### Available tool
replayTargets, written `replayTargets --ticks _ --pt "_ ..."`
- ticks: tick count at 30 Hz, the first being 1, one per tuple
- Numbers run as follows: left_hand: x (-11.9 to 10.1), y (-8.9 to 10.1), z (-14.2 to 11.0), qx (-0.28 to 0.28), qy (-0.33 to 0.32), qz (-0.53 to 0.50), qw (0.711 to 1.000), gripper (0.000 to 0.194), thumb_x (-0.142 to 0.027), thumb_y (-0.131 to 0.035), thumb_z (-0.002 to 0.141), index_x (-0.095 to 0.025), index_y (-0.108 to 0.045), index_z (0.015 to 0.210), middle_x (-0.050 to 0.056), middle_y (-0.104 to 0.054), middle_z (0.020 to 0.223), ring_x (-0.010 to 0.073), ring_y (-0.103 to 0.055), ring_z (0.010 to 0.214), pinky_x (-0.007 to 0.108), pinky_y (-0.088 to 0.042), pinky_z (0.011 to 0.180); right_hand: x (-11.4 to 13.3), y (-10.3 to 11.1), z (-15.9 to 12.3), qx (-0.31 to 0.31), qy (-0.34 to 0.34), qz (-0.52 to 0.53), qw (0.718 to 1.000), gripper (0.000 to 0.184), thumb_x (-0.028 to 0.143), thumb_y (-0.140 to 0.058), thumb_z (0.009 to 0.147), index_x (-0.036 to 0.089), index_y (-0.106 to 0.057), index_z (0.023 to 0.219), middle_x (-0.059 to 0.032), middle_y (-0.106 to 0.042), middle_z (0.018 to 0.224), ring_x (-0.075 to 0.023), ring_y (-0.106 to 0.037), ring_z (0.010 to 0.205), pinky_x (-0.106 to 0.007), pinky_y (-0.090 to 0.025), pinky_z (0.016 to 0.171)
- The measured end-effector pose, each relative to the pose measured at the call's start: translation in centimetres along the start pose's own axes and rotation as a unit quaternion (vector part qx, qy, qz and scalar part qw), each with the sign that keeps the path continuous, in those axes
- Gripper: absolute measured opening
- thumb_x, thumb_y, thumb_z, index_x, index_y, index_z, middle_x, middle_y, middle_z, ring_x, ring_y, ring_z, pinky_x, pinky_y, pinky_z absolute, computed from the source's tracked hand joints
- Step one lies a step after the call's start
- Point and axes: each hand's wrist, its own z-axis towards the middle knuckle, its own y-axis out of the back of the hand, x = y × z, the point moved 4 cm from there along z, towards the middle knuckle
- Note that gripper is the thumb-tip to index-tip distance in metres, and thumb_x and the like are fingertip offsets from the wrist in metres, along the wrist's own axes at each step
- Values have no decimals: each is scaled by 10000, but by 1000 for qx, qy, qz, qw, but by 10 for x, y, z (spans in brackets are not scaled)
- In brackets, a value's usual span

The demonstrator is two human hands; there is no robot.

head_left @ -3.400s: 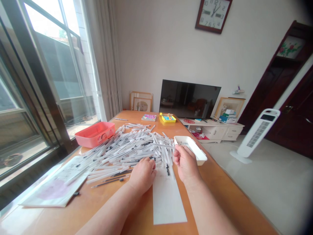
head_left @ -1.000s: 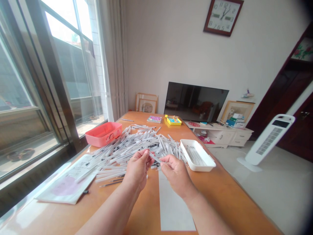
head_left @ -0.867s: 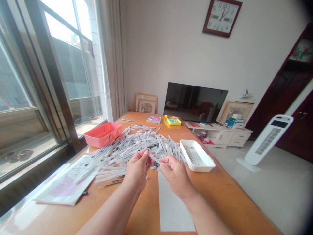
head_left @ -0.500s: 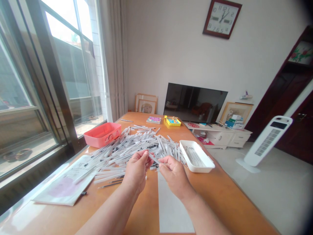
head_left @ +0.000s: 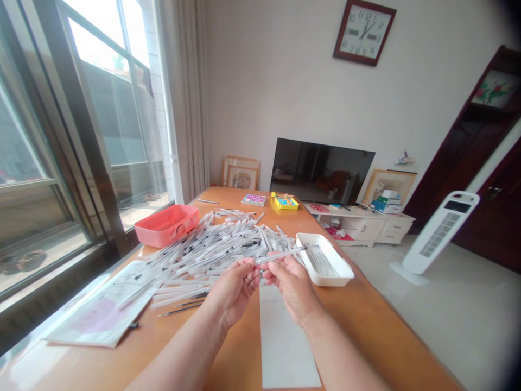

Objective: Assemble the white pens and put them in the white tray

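Between my two hands a slim, clear-white pen [head_left: 288, 253] lies almost level, its dark tip pointing right toward the white tray. The fingers of my left hand [head_left: 240, 282] are closed at the pen's left end. My right hand [head_left: 292, 279] pinches the barrel nearer its middle. Just beyond my hands spreads a large heap of similar pens and pen parts [head_left: 220, 241], some with black ends. Several thin dark refills [head_left: 181, 309] lie left of my left wrist. A white tray [head_left: 345, 271] with several pens in it stands right of my right hand.
A red plastic box [head_left: 163, 239] stands left of the heap, by the window. A booklet [head_left: 97, 309] lies at the left and a white paper strip [head_left: 285, 342] in front of me. Farther back are a magazine [head_left: 253, 200] and a yellow box [head_left: 286, 203].
The pen has swung from slanting down rightward to nearly level, its dark tip now showing past my right fingers. My right hand has turned and come in close to my left.
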Motion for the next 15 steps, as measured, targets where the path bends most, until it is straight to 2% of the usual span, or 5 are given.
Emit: replayTargets --ticks 5,9,12,15 --pt "9 -6 -6 18 18 35 999 128 -115 -701 805 -154 -602 878 70 -697 860 100 -649 694 212 -543 695 -1 0 3 -13 29 -88 996 323 457 -711 821 173 -697 974 10 -622 715 -103 -506 618 -227 -404 580" --pt "11 -11 -10 29 23 94 995 196 -237 -741 806 -153 -616 932 99 -705 936 96 -625 686 220 -522 689 3 10 8 -41 15 -77 996 359 513 -693 811 176 -660 929 -22 -658 799 -113 -531 611 -219 -348 510" --pt "8 -9 -11 9 7 137 991 255 -311 -750 795 -151 -622 947 99 -696 935 105 -616 702 230 -501 687 13 39 17 -108 48 -108 987 392 558 -650 818 188 -639 949 -53 -701 895 -125 -551 601 -240 -382 526" --pt "3 -5 -9 -5 -19 172 985 286 -366 -747 786 -152 -620 926 86 -684 913 102 -595 695 236 -475 688 28 82 24 -215 95 -268 934 447 571 -598 837 193 -649 1068 -70 -714 908 -185 -614 719 -281 -445 621"
